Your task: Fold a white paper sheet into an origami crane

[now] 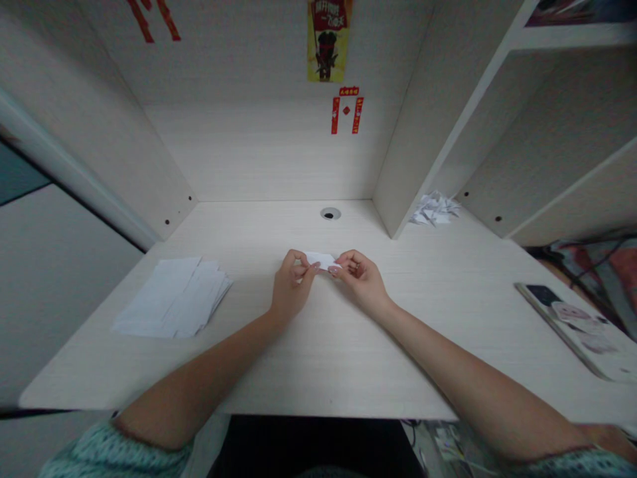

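A small folded piece of white paper [321,259] is held between my two hands above the middle of the desk. My left hand [292,282] pinches its left end between thumb and fingers. At the right end, my right hand [362,279] grips it the same way, the fingers curled behind. Fingertips cover both ends of the paper. On the left of the desk lies a loose stack of white paper sheets [172,299], closer to my left hand than to my right.
Behind the upright divider [423,159] at the back right is a pile of small folded white papers [435,208]. A phone in a decorated case [580,328] lies at the right edge. The desk [328,358] has a round cable hole [330,213] near its back panel.
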`<state>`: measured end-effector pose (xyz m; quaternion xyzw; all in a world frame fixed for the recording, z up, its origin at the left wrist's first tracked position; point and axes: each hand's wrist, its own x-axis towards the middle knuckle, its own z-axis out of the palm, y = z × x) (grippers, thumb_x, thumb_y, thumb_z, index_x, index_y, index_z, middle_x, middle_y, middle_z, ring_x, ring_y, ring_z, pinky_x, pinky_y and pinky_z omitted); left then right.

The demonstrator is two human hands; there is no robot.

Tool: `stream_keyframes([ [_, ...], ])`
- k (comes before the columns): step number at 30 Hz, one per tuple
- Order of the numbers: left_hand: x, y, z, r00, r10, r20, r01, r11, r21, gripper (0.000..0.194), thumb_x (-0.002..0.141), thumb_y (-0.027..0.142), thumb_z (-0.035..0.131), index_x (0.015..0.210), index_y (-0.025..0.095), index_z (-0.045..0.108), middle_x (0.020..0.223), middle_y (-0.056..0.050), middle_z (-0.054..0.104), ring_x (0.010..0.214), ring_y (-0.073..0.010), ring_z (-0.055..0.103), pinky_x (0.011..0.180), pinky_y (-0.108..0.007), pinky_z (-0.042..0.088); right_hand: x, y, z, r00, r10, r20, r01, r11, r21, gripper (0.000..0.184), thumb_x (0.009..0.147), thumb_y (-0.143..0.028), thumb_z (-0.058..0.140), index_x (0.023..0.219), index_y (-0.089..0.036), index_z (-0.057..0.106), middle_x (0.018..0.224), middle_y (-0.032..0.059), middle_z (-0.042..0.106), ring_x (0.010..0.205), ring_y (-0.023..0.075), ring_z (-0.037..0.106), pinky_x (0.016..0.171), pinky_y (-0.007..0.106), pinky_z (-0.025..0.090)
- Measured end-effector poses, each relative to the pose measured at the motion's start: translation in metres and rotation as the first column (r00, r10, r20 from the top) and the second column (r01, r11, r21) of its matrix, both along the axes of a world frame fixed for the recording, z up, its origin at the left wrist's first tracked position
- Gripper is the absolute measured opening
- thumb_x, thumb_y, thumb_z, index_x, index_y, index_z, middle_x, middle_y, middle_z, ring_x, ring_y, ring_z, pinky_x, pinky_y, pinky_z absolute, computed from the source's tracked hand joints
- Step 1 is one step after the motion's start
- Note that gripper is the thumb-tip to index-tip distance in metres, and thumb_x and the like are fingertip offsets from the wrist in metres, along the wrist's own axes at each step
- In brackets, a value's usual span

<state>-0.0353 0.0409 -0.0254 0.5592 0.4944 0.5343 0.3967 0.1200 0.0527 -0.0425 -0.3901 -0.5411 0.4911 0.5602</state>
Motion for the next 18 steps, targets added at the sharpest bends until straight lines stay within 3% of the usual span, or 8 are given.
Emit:
stream_keyframes([
  [4, -0.0006, -0.0046, 0.0003, 0.988, 0.015, -0.155, -0.007, 0.999, 0.048, 0.023, 0.077, 0.037, 0.061, 0.077, 0.022, 0.043, 0.059, 0.005, 0.057, 0.056, -0.0116, 0.060, 0.041, -0.015, 0.032, -0.0041, -0.0034, 0.0008, 0.999, 0.034, -0.022, -0.033, 0.999, 0.011, 0.032, 0.066, -0.036, 0.076, 0.084, -0.022, 0.054, 0.071, -0.0009, 0.064, 0.066, 0.0137, 0.058, 0.064, 0.026, 0.043],
  [7, -0.0001, -0.0056, 0.0018, 0.982, 0.018, -0.190, -0.002, 0.997, 0.082, 0.023, 0.076, 0.035, 0.062, 0.075, 0.021, 0.044, 0.064, 0.004, 0.059, 0.061, -0.0120, 0.062, 0.045, -0.016, 0.036, -0.0061, -0.0055, 0.0019, 0.999, 0.029, -0.040, -0.030, 1.000, -0.007, 0.034, 0.064, -0.035, 0.077, 0.082, -0.022, 0.052, 0.069, -0.0021, 0.063, 0.063, 0.0128, 0.056, 0.062, 0.025, 0.042],
  [11, 0.0007, -0.0028, 0.0015, 0.995, 0.000, -0.104, 0.009, 0.997, 0.083, 0.026, 0.074, 0.033, 0.064, 0.073, 0.021, 0.042, 0.065, 0.005, 0.059, 0.064, -0.0117, 0.063, 0.055, -0.017, 0.042, -0.0062, -0.0060, 0.0021, 0.997, 0.036, -0.061, -0.039, 0.998, -0.047, 0.034, 0.064, -0.037, 0.077, 0.078, -0.021, 0.049, 0.059, -0.0054, 0.056, 0.053, 0.0100, 0.049, 0.053, 0.022, 0.036],
  [18, -0.0010, 0.0029, -0.0009, 1.000, -0.022, 0.016, 0.021, 0.998, 0.057, 0.031, 0.073, 0.032, 0.066, 0.074, 0.021, 0.038, 0.063, 0.006, 0.059, 0.065, -0.0127, 0.065, 0.057, -0.018, 0.042, -0.0038, -0.0046, 0.0030, 0.997, 0.031, -0.073, -0.037, 0.996, -0.084, 0.040, 0.063, -0.038, 0.077, 0.071, -0.022, 0.041, 0.053, -0.0089, 0.045, 0.045, 0.0069, 0.038, 0.046, 0.020, 0.028],
])
